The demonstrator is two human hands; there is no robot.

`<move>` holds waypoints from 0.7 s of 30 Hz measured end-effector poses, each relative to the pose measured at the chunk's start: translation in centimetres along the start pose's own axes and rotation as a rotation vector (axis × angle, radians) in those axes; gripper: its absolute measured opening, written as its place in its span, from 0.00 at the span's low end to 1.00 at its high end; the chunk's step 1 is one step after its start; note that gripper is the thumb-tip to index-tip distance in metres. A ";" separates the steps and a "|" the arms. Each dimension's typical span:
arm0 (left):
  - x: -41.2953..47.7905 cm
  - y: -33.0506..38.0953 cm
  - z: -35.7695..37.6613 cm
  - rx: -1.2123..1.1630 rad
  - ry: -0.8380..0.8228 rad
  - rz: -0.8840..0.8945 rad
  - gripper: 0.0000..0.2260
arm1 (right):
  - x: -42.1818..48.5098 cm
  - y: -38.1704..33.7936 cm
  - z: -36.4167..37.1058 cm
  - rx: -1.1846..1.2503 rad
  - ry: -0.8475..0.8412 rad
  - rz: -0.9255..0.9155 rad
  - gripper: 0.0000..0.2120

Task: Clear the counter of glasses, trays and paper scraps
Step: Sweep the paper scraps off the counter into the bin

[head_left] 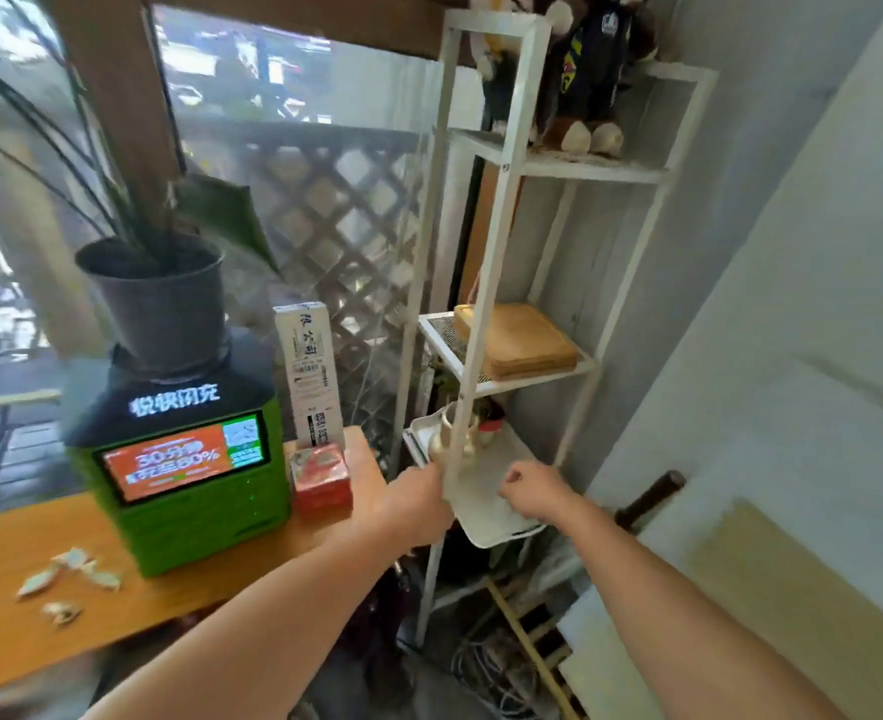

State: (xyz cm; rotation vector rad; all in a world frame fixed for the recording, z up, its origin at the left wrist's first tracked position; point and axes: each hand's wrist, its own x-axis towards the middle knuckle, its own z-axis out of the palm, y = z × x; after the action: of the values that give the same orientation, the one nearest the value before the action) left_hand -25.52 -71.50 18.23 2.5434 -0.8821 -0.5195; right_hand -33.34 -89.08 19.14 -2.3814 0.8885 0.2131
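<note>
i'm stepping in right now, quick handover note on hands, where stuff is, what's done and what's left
Left hand: at the near left edge of the white tray, seems to grip it; blur hides the fingers.
Right hand: curled loosely over the tray's right part, holding nothing that I can see.
Tray: on a low level of the white rack, near end jutting out, with a glass on its far end.
Done: tray and glass are off the counter.
Left: paper scraps lie on the counter left of the green machine. Seat the tray fully, then collect them.
</note>
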 end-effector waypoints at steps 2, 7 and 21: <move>-4.7 -4.5 0.6 0.062 0.001 -0.059 0.17 | -3.6 -2.6 4.9 -0.071 -0.052 -0.079 0.07; -15.9 -15.8 0.5 0.135 -0.039 -0.164 0.14 | -12.0 -10.6 15.4 -0.329 -0.352 -0.249 0.07; -34.3 -34.6 -6.9 0.095 0.143 -0.489 0.08 | -21.9 -28.1 28.8 -0.587 -0.429 -0.727 0.09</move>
State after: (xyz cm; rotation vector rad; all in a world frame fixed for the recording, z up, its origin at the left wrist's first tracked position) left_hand -30.18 -22.62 14.90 2.8458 -0.2325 -0.4324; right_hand -30.51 -43.43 16.06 -2.8366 -0.3031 0.7249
